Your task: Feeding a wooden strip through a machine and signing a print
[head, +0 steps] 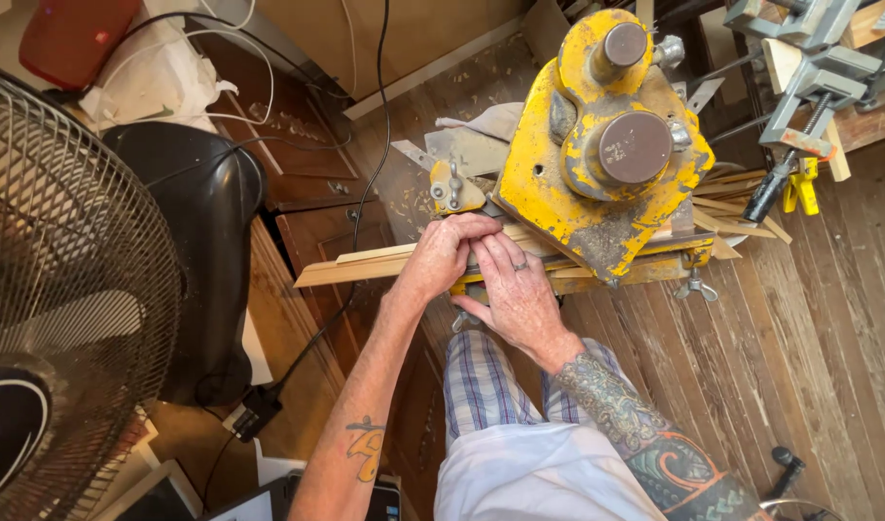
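wooden strip (pixel 356 265) lies across the bed of the yellow machine (pixel 597 164), pinned by the left hand (pixel 442 256) curled over it and the right hand (pixel 515 289) pressed flat, so fingers near the cutter could get nipped if it slips.

chipped yellow metal machine (pixel 597 145), pale wood strip (pixel 356 267)

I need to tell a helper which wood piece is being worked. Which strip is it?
Find the big yellow machine at top centre. Both hands, left hand and right hand, press on the wooden strip running left from its base. It alone juts leftward; other offcuts fan out right.
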